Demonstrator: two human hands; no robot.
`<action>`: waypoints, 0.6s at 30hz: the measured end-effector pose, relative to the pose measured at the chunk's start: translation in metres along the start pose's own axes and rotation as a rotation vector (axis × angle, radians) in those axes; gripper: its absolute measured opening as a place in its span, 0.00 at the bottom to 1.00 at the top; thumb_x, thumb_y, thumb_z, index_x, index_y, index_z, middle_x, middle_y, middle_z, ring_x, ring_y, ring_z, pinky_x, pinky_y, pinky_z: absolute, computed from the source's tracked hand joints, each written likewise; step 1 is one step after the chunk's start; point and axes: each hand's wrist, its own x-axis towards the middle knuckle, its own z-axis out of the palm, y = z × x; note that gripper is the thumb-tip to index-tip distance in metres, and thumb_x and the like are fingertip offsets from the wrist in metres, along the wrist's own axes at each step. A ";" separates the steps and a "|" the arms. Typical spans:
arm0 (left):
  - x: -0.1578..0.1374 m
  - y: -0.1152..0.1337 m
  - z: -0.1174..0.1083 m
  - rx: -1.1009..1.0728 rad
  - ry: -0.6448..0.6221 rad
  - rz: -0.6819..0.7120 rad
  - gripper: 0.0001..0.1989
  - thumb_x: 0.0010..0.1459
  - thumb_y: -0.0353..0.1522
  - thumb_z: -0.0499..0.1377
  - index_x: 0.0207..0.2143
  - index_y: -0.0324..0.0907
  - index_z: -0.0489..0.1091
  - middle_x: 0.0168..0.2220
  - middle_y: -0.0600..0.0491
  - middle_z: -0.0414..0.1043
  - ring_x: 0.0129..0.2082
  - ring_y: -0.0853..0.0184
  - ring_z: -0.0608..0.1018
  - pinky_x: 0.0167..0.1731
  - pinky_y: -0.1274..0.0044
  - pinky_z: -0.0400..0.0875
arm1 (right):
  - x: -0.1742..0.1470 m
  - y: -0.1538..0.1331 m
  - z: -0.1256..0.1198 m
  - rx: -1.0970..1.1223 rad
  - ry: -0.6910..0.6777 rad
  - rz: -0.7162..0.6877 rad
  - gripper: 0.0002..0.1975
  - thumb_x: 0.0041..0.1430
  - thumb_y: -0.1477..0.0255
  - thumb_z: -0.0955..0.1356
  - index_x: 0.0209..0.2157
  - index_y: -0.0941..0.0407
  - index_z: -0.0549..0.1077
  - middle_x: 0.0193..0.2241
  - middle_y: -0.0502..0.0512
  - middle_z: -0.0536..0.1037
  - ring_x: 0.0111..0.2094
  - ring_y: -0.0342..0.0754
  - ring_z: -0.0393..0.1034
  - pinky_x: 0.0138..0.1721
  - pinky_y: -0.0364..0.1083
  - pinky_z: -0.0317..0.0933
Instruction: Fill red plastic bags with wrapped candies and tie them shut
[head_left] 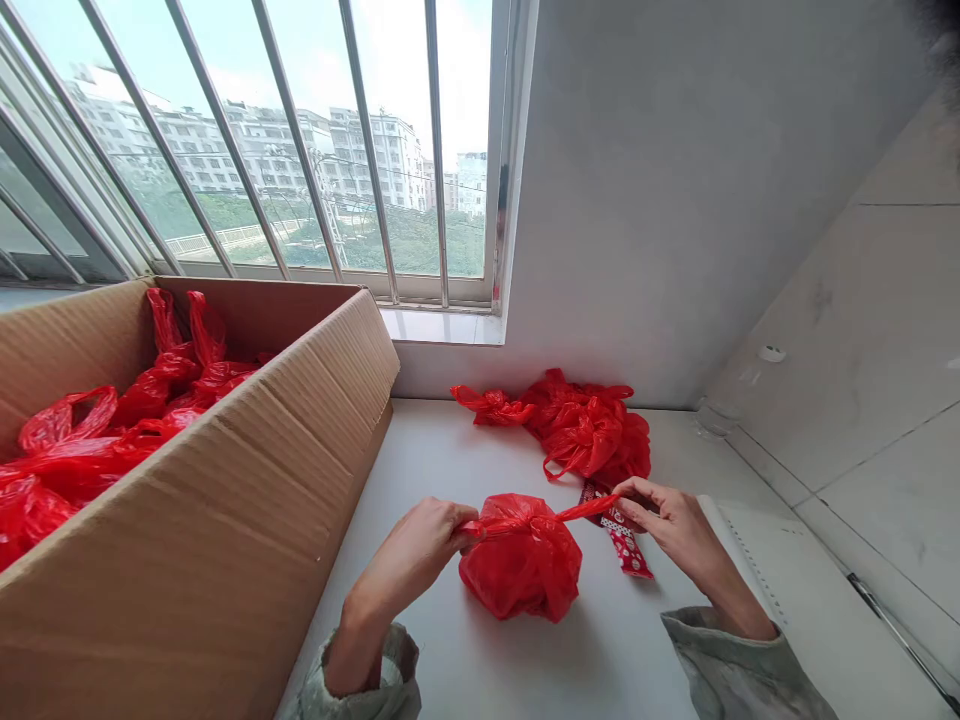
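A filled red plastic bag (pixel 521 570) sits on the white tabletop, rounded below and gathered at its top. One of its handles is pinched in my left hand (pixel 427 545). The other handle runs out taut to the right, gripped between the fingers of my right hand (pixel 667 520). Just behind that hand lie small red printed packets (pixel 628 545), partly covered. A pile of crumpled red plastic bags (pixel 589 425) rests farther back against the wall. What the gathered bag contains is hidden.
A large open cardboard box (pixel 202 520) stands on the left, holding several red plastic bags (pixel 150 390). Behind it is a barred window (pixel 322 160). At the right, a white spiral-edged pad (pixel 739 560) lies partly under my right forearm.
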 end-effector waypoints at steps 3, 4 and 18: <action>-0.003 -0.001 -0.003 -0.011 -0.026 0.019 0.12 0.57 0.32 0.46 0.21 0.42 0.57 0.20 0.58 0.55 0.22 0.70 0.57 0.24 0.75 0.46 | -0.003 -0.002 -0.003 0.036 0.001 0.012 0.14 0.57 0.59 0.65 0.32 0.54 0.76 0.29 0.51 0.78 0.31 0.48 0.71 0.35 0.44 0.63; -0.003 -0.003 -0.003 -0.013 -0.038 0.019 0.12 0.57 0.32 0.46 0.21 0.42 0.57 0.20 0.58 0.55 0.21 0.70 0.57 0.23 0.75 0.46 | -0.003 -0.003 -0.002 0.029 0.004 0.014 0.14 0.57 0.59 0.65 0.32 0.54 0.76 0.28 0.51 0.78 0.30 0.48 0.70 0.34 0.44 0.63; -0.003 0.008 -0.002 0.033 0.049 -0.022 0.16 0.60 0.35 0.47 0.21 0.43 0.47 0.21 0.60 0.43 0.23 0.69 0.48 0.24 0.73 0.41 | -0.002 -0.011 0.006 0.215 -0.016 -0.021 0.13 0.58 0.60 0.65 0.36 0.55 0.71 0.32 0.52 0.77 0.33 0.47 0.72 0.35 0.45 0.66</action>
